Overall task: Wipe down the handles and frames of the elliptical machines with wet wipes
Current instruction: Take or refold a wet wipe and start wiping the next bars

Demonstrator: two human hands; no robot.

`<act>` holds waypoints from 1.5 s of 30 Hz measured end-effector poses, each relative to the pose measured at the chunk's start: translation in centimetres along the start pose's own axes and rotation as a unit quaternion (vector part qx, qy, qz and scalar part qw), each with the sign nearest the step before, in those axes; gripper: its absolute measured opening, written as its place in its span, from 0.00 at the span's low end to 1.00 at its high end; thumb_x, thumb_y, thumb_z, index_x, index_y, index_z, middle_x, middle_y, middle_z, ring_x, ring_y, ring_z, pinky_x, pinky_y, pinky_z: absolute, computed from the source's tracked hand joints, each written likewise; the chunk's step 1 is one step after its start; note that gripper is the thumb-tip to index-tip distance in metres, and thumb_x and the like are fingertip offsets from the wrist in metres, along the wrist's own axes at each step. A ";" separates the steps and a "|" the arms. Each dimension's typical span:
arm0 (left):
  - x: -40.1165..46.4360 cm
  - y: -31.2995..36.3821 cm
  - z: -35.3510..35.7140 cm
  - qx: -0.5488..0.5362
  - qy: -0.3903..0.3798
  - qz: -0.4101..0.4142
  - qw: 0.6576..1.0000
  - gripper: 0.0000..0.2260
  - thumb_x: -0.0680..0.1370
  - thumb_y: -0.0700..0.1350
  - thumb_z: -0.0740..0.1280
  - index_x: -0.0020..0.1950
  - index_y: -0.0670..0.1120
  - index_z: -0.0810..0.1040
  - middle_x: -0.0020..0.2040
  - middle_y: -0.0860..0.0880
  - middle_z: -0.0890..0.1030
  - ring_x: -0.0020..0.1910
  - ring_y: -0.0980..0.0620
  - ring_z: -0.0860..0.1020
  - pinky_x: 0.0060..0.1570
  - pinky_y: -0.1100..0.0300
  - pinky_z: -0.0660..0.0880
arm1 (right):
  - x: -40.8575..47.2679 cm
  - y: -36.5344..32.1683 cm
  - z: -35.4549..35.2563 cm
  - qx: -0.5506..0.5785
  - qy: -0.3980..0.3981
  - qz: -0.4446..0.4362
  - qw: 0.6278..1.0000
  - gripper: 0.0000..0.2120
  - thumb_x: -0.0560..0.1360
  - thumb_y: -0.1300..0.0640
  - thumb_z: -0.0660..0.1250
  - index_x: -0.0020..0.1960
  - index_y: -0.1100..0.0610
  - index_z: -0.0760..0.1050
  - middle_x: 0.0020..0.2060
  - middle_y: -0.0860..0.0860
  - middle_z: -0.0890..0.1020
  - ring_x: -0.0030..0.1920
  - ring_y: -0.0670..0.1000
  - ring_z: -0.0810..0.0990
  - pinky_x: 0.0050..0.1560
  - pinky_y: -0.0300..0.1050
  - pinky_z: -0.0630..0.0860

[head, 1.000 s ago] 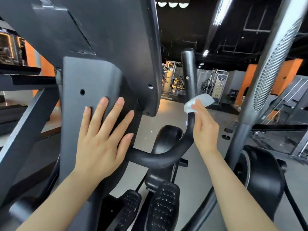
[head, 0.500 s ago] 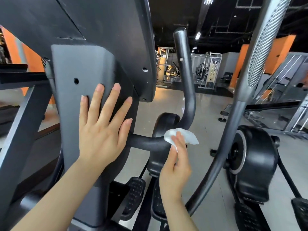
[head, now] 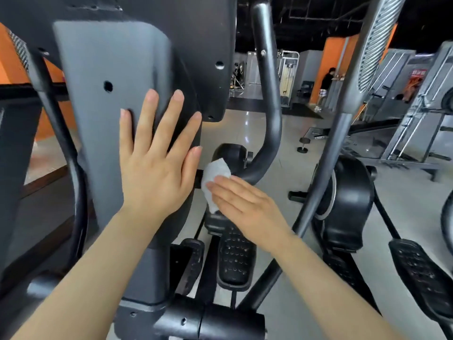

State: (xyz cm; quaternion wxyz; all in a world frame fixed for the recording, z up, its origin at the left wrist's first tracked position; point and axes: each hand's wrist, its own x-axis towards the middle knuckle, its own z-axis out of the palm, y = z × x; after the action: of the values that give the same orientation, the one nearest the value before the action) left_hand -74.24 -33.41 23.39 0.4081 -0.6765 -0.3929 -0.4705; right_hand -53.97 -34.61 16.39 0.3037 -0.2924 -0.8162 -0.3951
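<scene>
I stand close to an elliptical machine. My left hand [head: 157, 165] lies flat with fingers spread on the grey frame column [head: 98, 133] under the console. A black curved handle [head: 267, 114] leaves the column at its right side and bends upward. My right hand [head: 245, 204] presses a white wet wipe [head: 215, 175] against the low, inner end of that handle, right beside the column. The wipe is crumpled under my fingertips. A longer grey moving handle [head: 343, 133] with a ribbed grip rises at the right.
Black foot pedals [head: 235, 256] sit below my hands. A second elliptical [head: 348, 200] stands to the right. Other gym machines, orange walls and a person [head: 327, 82] are far back across the pale floor.
My right hand has slid the wipe down the curved handle from its upright part, round the bend, to the inner end by the column. My left hand has stayed on the column.
</scene>
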 end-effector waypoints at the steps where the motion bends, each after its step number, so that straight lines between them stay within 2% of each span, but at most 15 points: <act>1: 0.0 0.0 0.0 -0.003 0.001 0.000 1.000 0.18 0.84 0.48 0.56 0.72 0.46 0.73 0.76 0.43 0.65 0.76 0.38 0.58 0.74 0.38 0.53 | -0.6 1.2 -0.8 -0.016 -0.010 -0.026 1.000 0.10 0.75 0.69 0.69 0.55 0.63 0.82 0.64 0.55 0.79 0.68 0.54 0.72 0.72 0.50 0.67; 6: -0.1 0.0 -0.1 0.006 -0.014 -0.011 1.000 0.18 0.84 0.48 0.57 0.72 0.46 0.73 0.77 0.44 0.64 0.77 0.38 0.58 0.74 0.37 0.54 | -3.0 5.2 -3.1 -0.046 -0.030 -0.078 0.995 0.11 0.76 0.71 0.65 0.56 0.65 0.80 0.61 0.56 0.81 0.66 0.55 0.72 0.67 0.52 0.72; 9: -0.1 0.0 -0.4 0.039 -0.030 -0.010 0.999 0.18 0.84 0.48 0.57 0.72 0.45 0.73 0.77 0.43 0.64 0.77 0.38 0.57 0.73 0.37 0.52 | -5.2 7.8 -3.5 -0.042 -0.043 -0.006 0.998 0.18 0.68 0.76 0.71 0.56 0.65 0.81 0.61 0.57 0.81 0.65 0.56 0.76 0.60 0.52 0.78; 11: -0.2 1.1 -0.8 0.057 -0.038 -0.001 0.998 0.18 0.83 0.48 0.58 0.72 0.45 0.72 0.77 0.42 0.65 0.77 0.39 0.58 0.73 0.36 0.50 | -6.0 9.5 -4.5 -0.028 -0.039 0.063 0.997 0.22 0.64 0.80 0.73 0.55 0.66 0.81 0.60 0.58 0.81 0.63 0.57 0.79 0.62 0.50 0.77; 16: 1.5 9.7 0.2 -0.072 -0.026 0.040 0.996 0.19 0.80 0.48 0.59 0.69 0.44 0.76 0.75 0.43 0.67 0.75 0.43 0.62 0.75 0.40 0.50 | -2.4 16.5 -10.1 -0.074 0.109 0.092 0.987 0.13 0.76 0.74 0.63 0.54 0.64 0.82 0.59 0.58 0.82 0.63 0.56 0.79 0.71 0.47 0.68; 18: 4.6 12.8 1.4 -0.125 0.007 0.026 0.992 0.20 0.80 0.49 0.59 0.70 0.45 0.75 0.75 0.43 0.66 0.76 0.44 0.62 0.76 0.43 0.49 | 1.1 20.9 -14.1 -0.120 0.184 0.114 0.969 0.15 0.78 0.72 0.58 0.54 0.63 0.82 0.58 0.58 0.82 0.64 0.56 0.77 0.73 0.44 0.65; 21: 9.5 15.8 3.2 -0.174 0.053 0.006 0.983 0.20 0.81 0.49 0.60 0.72 0.45 0.73 0.76 0.43 0.64 0.77 0.44 0.60 0.76 0.43 0.51 | 7.1 26.8 -19.1 -0.219 0.272 0.089 0.933 0.12 0.76 0.71 0.61 0.55 0.65 0.81 0.56 0.60 0.82 0.62 0.55 0.73 0.72 0.36 0.58; 22: 10.8 16.4 3.8 -0.181 0.063 0.002 0.981 0.20 0.81 0.49 0.60 0.72 0.46 0.73 0.76 0.44 0.64 0.77 0.45 0.60 0.76 0.42 0.52 | 8.7 28.1 -19.8 -0.251 0.252 0.069 0.932 0.12 0.76 0.70 0.62 0.54 0.64 0.81 0.55 0.59 0.83 0.61 0.55 0.73 0.72 0.38 0.60; 25: 14.1 16.7 6.0 -0.190 0.066 -0.033 0.979 0.20 0.81 0.50 0.60 0.72 0.46 0.72 0.77 0.44 0.64 0.77 0.45 0.59 0.76 0.44 0.50 | 10.0 29.5 -18.4 -0.261 0.085 0.004 0.962 0.08 0.74 0.69 0.64 0.48 0.63 0.81 0.49 0.59 0.82 0.56 0.59 0.78 0.64 0.54 0.74; 29: 17.7 14.5 8.6 -0.191 0.041 -0.086 0.977 0.22 0.81 0.52 0.56 0.73 0.46 0.71 0.78 0.44 0.62 0.78 0.45 0.56 0.76 0.43 0.48 | 5.0 28.3 -15.1 -0.148 -0.088 -0.129 0.977 0.06 0.73 0.67 0.67 0.43 0.59 0.82 0.41 0.53 0.83 0.50 0.56 0.80 0.69 0.50 0.70; 31: 19.4 13.2 9.4 -0.187 0.039 -0.098 0.977 0.23 0.82 0.53 0.54 0.74 0.46 0.70 0.78 0.45 0.61 0.78 0.46 0.54 0.76 0.43 0.48 | 4.8 28.8 -15.3 -0.133 -0.146 -0.175 0.965 0.07 0.74 0.67 0.67 0.41 0.57 0.80 0.37 0.50 0.80 0.45 0.54 0.78 0.62 0.49 0.74; 34: 22.1 12.7 9.6 -0.176 0.073 -0.100 0.977 0.22 0.82 0.53 0.54 0.75 0.47 0.68 0.78 0.45 0.61 0.79 0.47 0.53 0.76 0.44 0.44 | 9.0 30.6 -18.1 -0.165 -0.147 -0.180 0.958 0.10 0.70 0.65 0.74 0.37 0.55 0.76 0.33 0.48 0.76 0.38 0.51 0.74 0.46 0.47 0.78; 38: 25.5 13.3 9.7 -0.148 0.140 -0.105 0.973 0.21 0.82 0.51 0.56 0.73 0.46 0.69 0.77 0.45 0.65 0.78 0.46 0.56 0.75 0.49 0.36 | 16.9 33.8 -23.7 -0.291 -0.140 -0.166 0.932 0.10 0.69 0.67 0.74 0.37 0.56 0.75 0.33 0.50 0.78 0.36 0.55 0.78 0.33 0.47 0.77; 41: 27.4 12.6 11.1 -0.109 0.138 -0.100 0.979 0.21 0.82 0.51 0.56 0.73 0.46 0.71 0.76 0.45 0.67 0.78 0.45 0.57 0.75 0.45 0.37 | 22.7 35.7 -28.0 -0.390 -0.136 -0.069 0.908 0.07 0.74 0.66 0.65 0.42 0.56 0.73 0.39 0.52 0.77 0.42 0.59 0.77 0.36 0.51 0.76; 45: 27.9 12.2 13.2 -0.077 0.121 -0.092 0.985 0.22 0.82 0.51 0.54 0.73 0.46 0.71 0.75 0.44 0.68 0.78 0.44 0.59 0.75 0.43 0.39 | 26.6 37.6 -30.2 -0.407 -0.058 0.003 0.911 0.08 0.76 0.66 0.58 0.45 0.56 0.73 0.41 0.53 0.77 0.48 0.61 0.77 0.44 0.56 0.76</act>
State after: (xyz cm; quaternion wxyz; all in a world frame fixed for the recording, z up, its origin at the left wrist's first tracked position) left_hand -51.96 -21.51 44.95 0.3540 -0.6051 -0.3636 -0.6135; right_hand -36.16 -33.74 68.52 0.1118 -0.4158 -0.5996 -0.6746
